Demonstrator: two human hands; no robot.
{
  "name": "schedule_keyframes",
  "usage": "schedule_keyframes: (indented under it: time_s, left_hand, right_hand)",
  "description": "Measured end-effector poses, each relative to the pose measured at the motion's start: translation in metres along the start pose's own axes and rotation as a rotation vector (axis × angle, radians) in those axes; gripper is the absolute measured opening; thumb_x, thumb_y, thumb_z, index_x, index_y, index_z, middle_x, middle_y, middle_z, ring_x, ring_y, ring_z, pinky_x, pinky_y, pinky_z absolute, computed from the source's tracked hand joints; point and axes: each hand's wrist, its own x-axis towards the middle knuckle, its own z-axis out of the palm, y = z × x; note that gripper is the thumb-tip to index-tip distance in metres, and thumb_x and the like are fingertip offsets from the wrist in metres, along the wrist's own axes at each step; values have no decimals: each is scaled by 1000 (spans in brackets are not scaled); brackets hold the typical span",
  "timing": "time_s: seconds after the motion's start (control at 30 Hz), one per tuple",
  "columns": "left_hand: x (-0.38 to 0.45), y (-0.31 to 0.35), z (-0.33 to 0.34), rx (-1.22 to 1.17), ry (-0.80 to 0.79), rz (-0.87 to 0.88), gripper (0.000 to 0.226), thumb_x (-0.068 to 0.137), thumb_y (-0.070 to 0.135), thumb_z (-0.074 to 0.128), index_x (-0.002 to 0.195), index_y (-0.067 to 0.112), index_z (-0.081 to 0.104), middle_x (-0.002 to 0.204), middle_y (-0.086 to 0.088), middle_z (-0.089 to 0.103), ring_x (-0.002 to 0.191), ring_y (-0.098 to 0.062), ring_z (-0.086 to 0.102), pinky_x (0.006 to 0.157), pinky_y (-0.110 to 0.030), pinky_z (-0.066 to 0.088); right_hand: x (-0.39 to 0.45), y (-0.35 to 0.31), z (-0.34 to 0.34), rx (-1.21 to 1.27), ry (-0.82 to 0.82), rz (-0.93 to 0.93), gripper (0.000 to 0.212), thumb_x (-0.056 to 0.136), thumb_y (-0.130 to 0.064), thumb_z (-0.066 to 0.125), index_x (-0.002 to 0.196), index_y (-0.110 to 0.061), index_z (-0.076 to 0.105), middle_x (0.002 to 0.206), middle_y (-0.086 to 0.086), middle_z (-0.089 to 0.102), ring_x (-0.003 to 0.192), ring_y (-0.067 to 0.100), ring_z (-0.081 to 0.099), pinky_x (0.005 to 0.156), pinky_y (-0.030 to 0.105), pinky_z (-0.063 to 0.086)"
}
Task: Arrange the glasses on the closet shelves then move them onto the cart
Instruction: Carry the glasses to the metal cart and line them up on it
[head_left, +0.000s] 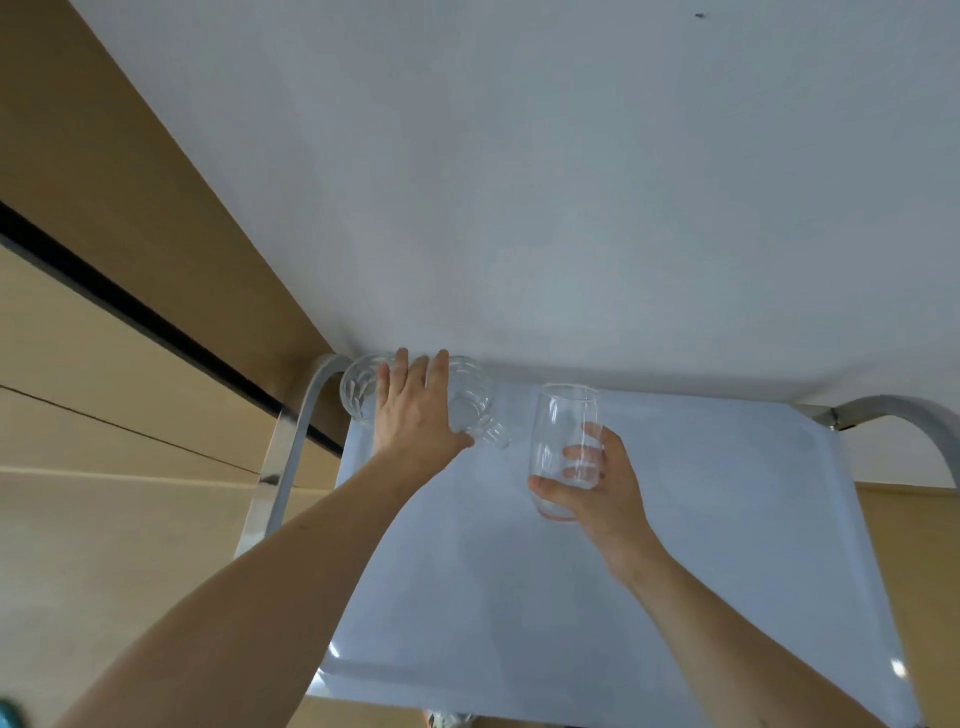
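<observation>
Writing: none readable anywhere.
Cart (649, 597): nearest; pale blue-white tray top, smooth and glossy, raised rim, rounded corners; bent polished metal tube frame at left and right far corners.
Right hand (597, 483): above the tray's middle; fingers and thumb curled round a tumbler, grip closed on its lower half.
Tumbler (566, 436): clear, smooth, plain glass; tall and slightly barrel-shaped; long axis near upright, leaning a little away, mouth up; held off the tray.
Left hand (415, 410): farther, at the tray's far left corner; fingers straight and spread, palm down, laid over two glasses; grip open, curled round nothing.
Left glass (358, 389): clear, cut or ribbed pattern, round; upright in the far left corner beside the frame tube, mouth up.
Right glass (475, 402): same ribbed clear glass, just beside the first, partly under the hand; mouth up; touching or not, cannot tell.
Wall (519, 182): farthest; plain white, matt.
Panels (104, 364): left; tan wood-look, flat, with a dark groove.
</observation>
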Motion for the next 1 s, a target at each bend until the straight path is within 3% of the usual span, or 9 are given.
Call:
schedule_keyframes:
  time_s: [0.17,0.37,0.63,0.8,0.93,1.0]
  left_hand:
    - [-21,-11,-9,-63,41,19,113,81,52,78,161,18,5,168,-10,12,156,-30,-5,127,-44,-4]
    - [-51,-41,-20,-177,136,52,93,82,46,78,155,20,28,162,-7,30,154,-30,13,126,-44,13]
    - [-97,-63,-19,-218,109,105,74,94,46,63,156,21,32,164,-2,29,155,-26,14,127,-42,13]
    - [-125,-64,-10,-248,81,86,69,97,45,60,156,24,31,164,-2,29,153,-26,20,125,-43,20]
    - [-150,-67,4,-251,70,74,67,97,44,59,155,22,33,163,-4,30,151,-28,21,123,-45,23]
    - [-166,-68,13,-249,45,61,67,97,44,59,155,22,33,163,-5,29,152,-28,20,123,-45,22]
  right_hand:
    - [-17,0,15,-3,28,-16,91,58,-20,98,131,-35,48,117,-3,60,105,17,65,80,35,56]
    - [-44,3,36,6,48,-47,89,61,-15,97,133,-31,47,118,0,60,105,20,65,85,38,57]
    - [-89,14,55,1,74,-41,96,53,-24,100,133,-33,47,119,-1,60,108,21,65,93,54,57]
    - [-109,17,59,-59,72,-53,94,56,-23,100,133,-32,46,120,-1,60,108,21,64,95,53,55]
    - [-125,26,56,-115,56,-60,99,48,-34,97,132,-35,46,119,-2,60,106,20,64,92,54,57]
    - [-133,35,50,-123,44,-56,97,54,-29,100,133,-35,46,119,-2,59,106,20,63,91,55,57]
